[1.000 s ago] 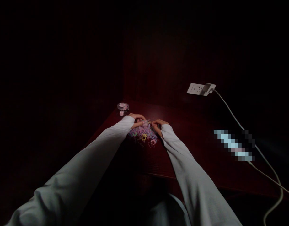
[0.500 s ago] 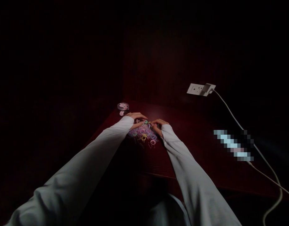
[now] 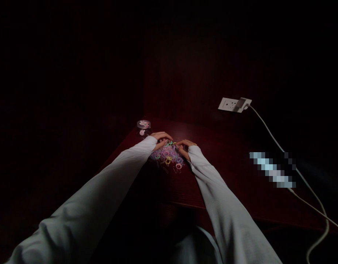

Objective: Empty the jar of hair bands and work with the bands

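Across the dark red wooden table it's nearly the same scene as half a second ago, the two long pale grey sleeves reaching in with hardly a shift. Over on the right, the long white cable and the pixelated light-blue oblong hold their places; what the oblong is, nobody can tell.

Centre table, the loose heap of small pastel bands and rings lies right between the hands, purple, pink and blue all tangled. At its far left edge, the left hand arches with fingers curled, its thumb drawn in more than a moment ago; whether it grips anything, one cannot tell. Opposite, the right hand stays put, thumb and fingertips close together at the heap, their hold too small to make out.

Now the clear round container, beyond the left wrist: pale pink pieces show in its top, another pink bit lower down.

Smallest of all, a mint-green piece shows by the left fingertips, one that wasn't visible there a second ago, and a pink-and-white ring sits unmoved at the near edge.
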Available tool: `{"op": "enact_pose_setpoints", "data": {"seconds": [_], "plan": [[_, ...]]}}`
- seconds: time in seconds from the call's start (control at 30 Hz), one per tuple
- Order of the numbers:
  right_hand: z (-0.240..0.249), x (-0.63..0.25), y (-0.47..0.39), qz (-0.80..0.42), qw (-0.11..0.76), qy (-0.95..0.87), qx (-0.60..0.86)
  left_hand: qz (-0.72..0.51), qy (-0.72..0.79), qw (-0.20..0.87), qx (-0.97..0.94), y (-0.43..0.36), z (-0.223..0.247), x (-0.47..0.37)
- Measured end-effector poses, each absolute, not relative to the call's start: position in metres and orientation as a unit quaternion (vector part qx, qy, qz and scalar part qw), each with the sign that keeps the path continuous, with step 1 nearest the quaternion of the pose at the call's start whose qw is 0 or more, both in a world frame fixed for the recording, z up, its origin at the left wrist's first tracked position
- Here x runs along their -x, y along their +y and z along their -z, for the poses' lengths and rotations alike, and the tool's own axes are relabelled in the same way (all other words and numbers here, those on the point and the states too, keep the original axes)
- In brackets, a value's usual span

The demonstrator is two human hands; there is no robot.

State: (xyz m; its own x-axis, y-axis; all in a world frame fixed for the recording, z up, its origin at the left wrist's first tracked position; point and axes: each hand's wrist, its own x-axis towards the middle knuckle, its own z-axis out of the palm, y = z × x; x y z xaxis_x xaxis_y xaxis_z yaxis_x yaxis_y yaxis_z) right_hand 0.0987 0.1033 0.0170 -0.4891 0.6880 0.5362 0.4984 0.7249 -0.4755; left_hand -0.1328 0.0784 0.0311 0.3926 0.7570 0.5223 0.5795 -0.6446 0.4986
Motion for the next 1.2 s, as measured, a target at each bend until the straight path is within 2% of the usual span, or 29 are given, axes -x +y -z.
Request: {"op": "enact_pose_setpoints", "data": {"seconds": [0.33, 0.5, 0.7, 0.9, 1.2], "plan": [[-0.018, -0.100, 0.101, -0.139, 0.359, -0.855, 0.348, -0.353, 0.380, 0.133, -0.845, 0.076, -0.034, 0.137], [-0.021, -0.100, 0.101, -0.133, 0.366, -0.851, 0.352, -0.351, 0.369, 0.063, -0.858, 0.075, -0.040, 0.138], [-0.024, -0.102, 0.096, -0.100, 0.346, -0.867, 0.344, -0.269, 0.420, 0.081, -0.863, 0.065, -0.041, 0.137], [-0.018, -0.103, 0.095, -0.158, 0.309, -0.882, 0.320, -0.251, 0.429, 0.080, -0.864, 0.073, -0.033, 0.137], [-0.016, -0.101, 0.098, -0.251, 0.345, -0.837, 0.342, -0.314, 0.430, 0.137, -0.835, 0.083, -0.028, 0.138]]}}
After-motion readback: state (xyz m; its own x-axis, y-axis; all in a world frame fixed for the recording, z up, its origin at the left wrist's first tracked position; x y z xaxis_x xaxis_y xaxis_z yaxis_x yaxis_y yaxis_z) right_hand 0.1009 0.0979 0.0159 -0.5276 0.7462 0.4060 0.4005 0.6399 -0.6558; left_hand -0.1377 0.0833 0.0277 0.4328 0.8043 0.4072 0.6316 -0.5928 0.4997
